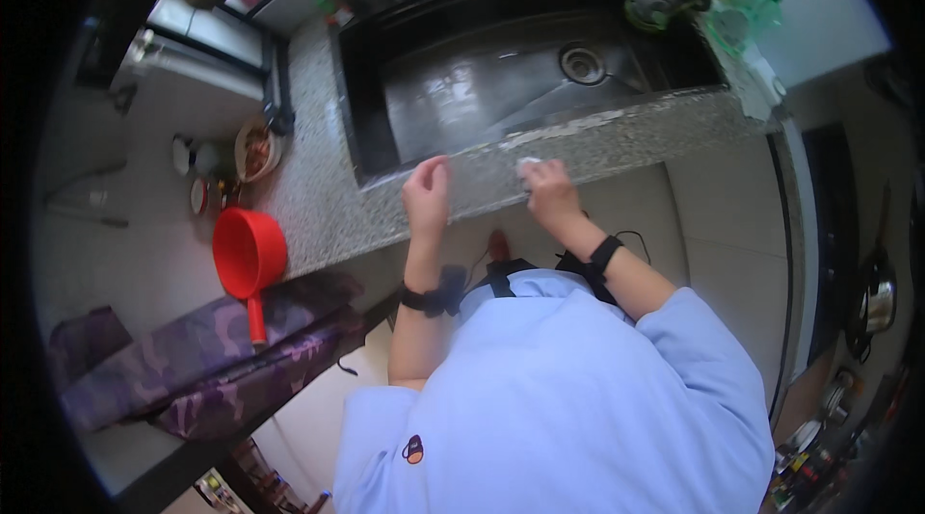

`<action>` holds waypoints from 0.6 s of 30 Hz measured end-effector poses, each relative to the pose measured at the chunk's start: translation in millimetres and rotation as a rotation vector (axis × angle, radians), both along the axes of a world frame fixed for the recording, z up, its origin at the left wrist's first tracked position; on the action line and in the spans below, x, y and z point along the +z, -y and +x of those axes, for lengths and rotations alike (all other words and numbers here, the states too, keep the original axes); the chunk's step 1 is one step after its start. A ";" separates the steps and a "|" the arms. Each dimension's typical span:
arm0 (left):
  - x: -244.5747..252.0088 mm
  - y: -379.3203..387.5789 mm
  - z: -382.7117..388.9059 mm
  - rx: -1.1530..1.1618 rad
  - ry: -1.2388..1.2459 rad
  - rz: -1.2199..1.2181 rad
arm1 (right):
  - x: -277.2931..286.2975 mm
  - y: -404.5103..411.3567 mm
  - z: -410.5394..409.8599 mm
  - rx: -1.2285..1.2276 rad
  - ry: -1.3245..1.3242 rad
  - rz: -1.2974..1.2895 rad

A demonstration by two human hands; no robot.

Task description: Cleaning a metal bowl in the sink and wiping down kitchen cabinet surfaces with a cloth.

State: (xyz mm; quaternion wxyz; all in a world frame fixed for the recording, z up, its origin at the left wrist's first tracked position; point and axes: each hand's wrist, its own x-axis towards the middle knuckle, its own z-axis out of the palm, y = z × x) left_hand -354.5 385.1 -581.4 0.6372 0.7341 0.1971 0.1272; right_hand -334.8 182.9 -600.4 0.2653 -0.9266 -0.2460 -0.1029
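Note:
My left hand [426,189] is raised near the front edge of the black sink [462,95], its fingers curled and slightly blurred. I see nothing in it, though the inside of the fingers is hidden. To its right, my right hand [555,190] pinches a small white crumpled piece [529,166], perhaps paper or cloth, over the speckled stone counter [614,142]. The fingers partly cover this piece, so its full shape cannot be told. The sink basin has a wet sheen and a round metal drain [582,64] toward the right.
At left, a red long-handled dipper [249,254] stands by the counter's edge, near jars [206,196] and a bowl of reddish-brown food pieces [256,151]. Purple camouflage fabric [217,362] lies below. Green translucent bottles [751,12] and grey rags [657,4] crowd the sink's right end.

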 end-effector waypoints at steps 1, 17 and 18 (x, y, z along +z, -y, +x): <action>-2.8 16.6 11.3 -0.098 -0.024 0.125 | -4.1 29.4 8.4 -0.079 0.026 -0.006; 15.9 316.9 105.2 -0.708 0.340 0.591 | 20.4 241.0 63.8 -0.332 -0.269 0.279; 14.2 318.9 105.1 -0.684 0.322 0.539 | 20.9 246.6 64.7 -0.322 -0.277 0.280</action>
